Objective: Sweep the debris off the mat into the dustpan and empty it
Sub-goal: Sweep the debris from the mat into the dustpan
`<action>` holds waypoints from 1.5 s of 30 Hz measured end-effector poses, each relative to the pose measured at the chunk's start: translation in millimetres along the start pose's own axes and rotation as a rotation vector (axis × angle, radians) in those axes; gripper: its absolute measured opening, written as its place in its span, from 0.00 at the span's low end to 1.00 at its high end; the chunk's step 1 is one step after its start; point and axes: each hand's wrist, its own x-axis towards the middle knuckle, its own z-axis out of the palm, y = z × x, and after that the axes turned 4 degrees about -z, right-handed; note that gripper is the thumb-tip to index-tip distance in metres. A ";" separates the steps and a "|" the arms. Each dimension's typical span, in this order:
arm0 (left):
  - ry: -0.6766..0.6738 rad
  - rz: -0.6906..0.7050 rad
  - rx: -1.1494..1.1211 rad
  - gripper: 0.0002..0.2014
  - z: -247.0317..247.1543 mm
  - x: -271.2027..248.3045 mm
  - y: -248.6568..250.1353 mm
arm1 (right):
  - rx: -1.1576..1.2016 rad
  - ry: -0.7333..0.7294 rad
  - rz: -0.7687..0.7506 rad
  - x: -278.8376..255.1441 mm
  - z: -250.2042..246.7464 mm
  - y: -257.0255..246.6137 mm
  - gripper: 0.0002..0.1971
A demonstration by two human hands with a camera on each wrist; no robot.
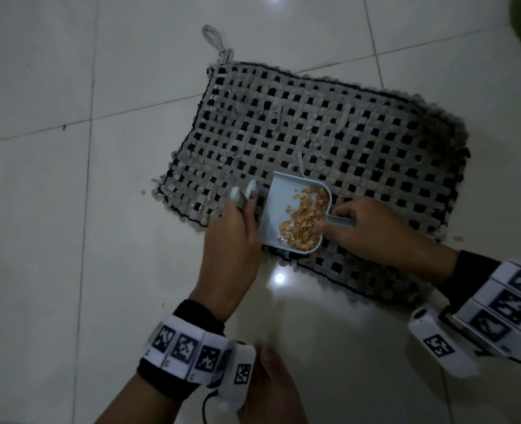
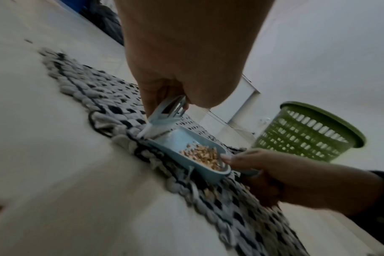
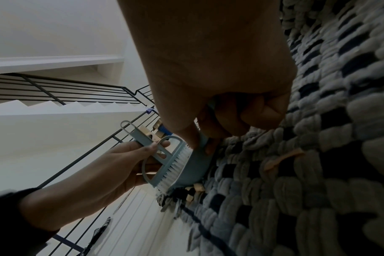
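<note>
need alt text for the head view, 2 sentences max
Seen from above, the right hand grips the handle of a pale blue plastic dustpan holding tan debris flakes, set on a grey-and-black woven mat on white floor tiles. The left hand holds a small pale blue brush at the pan's open edge.

A floor of pale glossy tiles (image 1: 69, 209) carries everything. A woven grey-and-black mat (image 1: 345, 123) lies flat on it, its hanging loop (image 1: 213, 38) trailing onto the tile. A green slatted basket (image 2: 307, 131) stands on the floor beyond the mat. Stray tan crumbs (image 1: 143, 192) lie on bare tile just off the mat's edges
</note>
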 end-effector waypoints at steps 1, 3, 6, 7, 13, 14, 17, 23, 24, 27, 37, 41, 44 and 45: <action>-0.033 0.017 -0.011 0.11 3.2 -5.3 5.0 | -0.001 0.003 -0.002 -0.2 -0.4 1.4 0.15; -0.079 0.059 -0.011 0.09 10.1 -16.0 10.6 | -0.010 0.008 -0.006 -0.3 -1.4 4.0 0.15; -0.125 0.091 0.010 0.12 18.5 -26.8 12.4 | -0.035 0.012 -0.013 -1.7 -2.8 8.9 0.17; -0.125 0.086 0.003 0.13 19.2 -28.8 13.0 | -0.030 0.007 -0.018 -3.0 -3.4 10.9 0.17; -0.012 0.072 -0.074 0.11 6.0 -20.5 15.5 | 0.057 0.005 -0.015 -12.7 -3.6 15.5 0.14; -0.029 0.073 -0.061 0.11 6.7 -18.3 14.2 | 0.066 0.003 -0.014 -14.0 -3.0 15.6 0.14; -0.019 0.051 -0.090 0.11 7.3 -14.9 9.1 | 0.074 -0.005 -0.009 -16.6 -2.2 14.1 0.15; 0.125 -0.073 -0.176 0.18 -16.5 -0.7 1.5 | 0.094 -0.011 -0.013 -13.6 -1.5 4.1 0.16; 0.144 -0.101 -0.191 0.16 -20.3 2.1 -1.4 | 0.101 -0.015 -0.011 -12.0 -0.3 2.7 0.15; 0.183 -0.146 -0.157 0.16 -27.8 8.2 -10.0 | 0.104 -0.009 0.014 -7.4 1.5 0.4 0.15; 0.118 -0.109 0.059 0.17 0.4 0.0 -15.1 | 0.080 -0.010 0.049 -2.6 -0.3 1.0 0.17; 0.054 -0.037 0.028 0.13 14.2 -8.6 0.1 | 0.080 -0.010 0.049 -2.3 -0.2 1.8 0.16; -0.033 0.001 -0.089 0.13 14.2 -9.7 11.4 | 0.078 -0.014 0.040 -4.3 -1.3 3.0 0.16; -0.041 0.010 -0.102 0.15 12.1 -9.3 12.8 | 0.078 -0.017 0.036 -5.1 -1.7 3.7 0.17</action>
